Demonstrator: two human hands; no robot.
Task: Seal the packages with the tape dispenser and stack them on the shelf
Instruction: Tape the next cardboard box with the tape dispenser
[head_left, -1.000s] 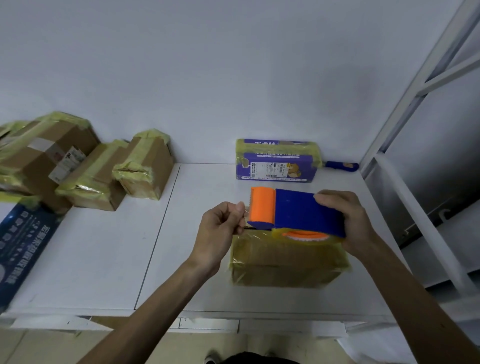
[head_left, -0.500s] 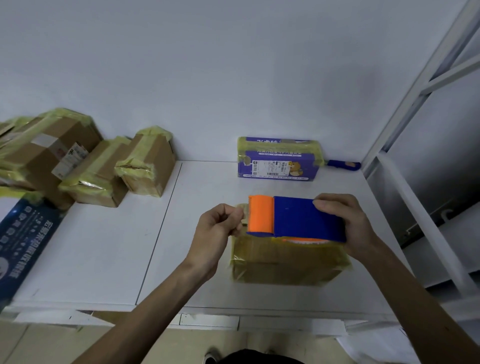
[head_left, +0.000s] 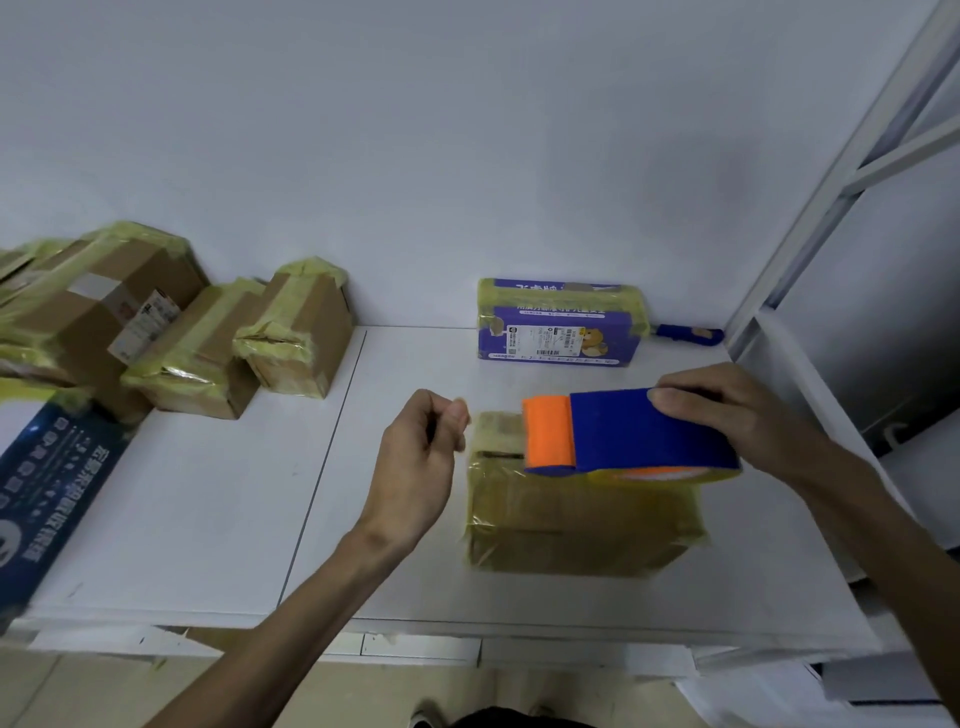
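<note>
Cardboard packages (head_left: 571, 519), perhaps six; one dispenser (head_left: 634, 431)

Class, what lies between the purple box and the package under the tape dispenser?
Only bare white tabletop separates purple box and package, in the head view.

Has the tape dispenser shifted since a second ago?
Yes. Against the purple box, the tape dispenser in the right hand has dropped toward the taped parcel and slid right, opening a gap from the left hand.
</note>
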